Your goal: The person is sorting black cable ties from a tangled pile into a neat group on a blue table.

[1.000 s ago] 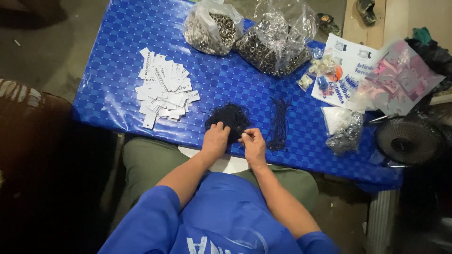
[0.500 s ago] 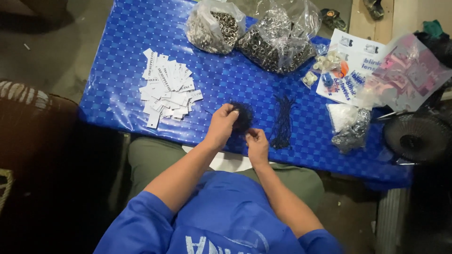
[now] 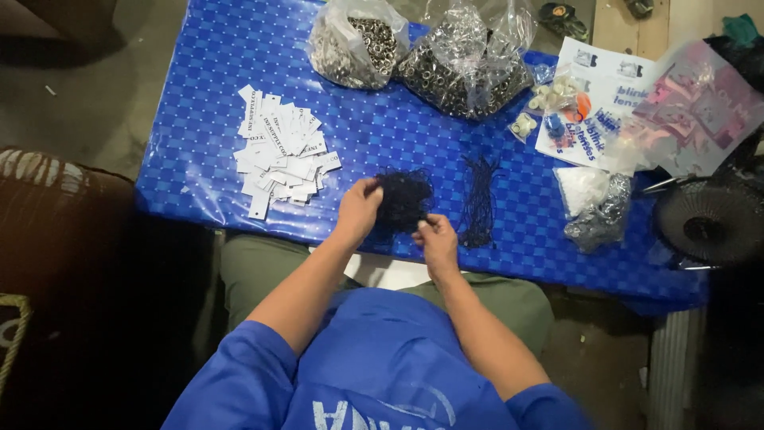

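My left hand [image 3: 358,211] is closed on the edge of the tangled clump of dark cords [image 3: 404,199] at the near side of the blue table [image 3: 199,119], and my right hand [image 3: 436,243] pinches a strand at its lower rim. Beside it lies a small straightened bunch of cords [image 3: 479,199] (few so far), so I judge most remains; the white tags [image 3: 280,151] sit apart.

You've got on a blue short-sleeved shirt w/ pale lettering across the front, partly cut off at the btm edge. Sleeves end above the elbows; forearms and both hands bare, no gloves, watch or rings visible. Olive-green trousers show below the shirt, approx. at lap level.
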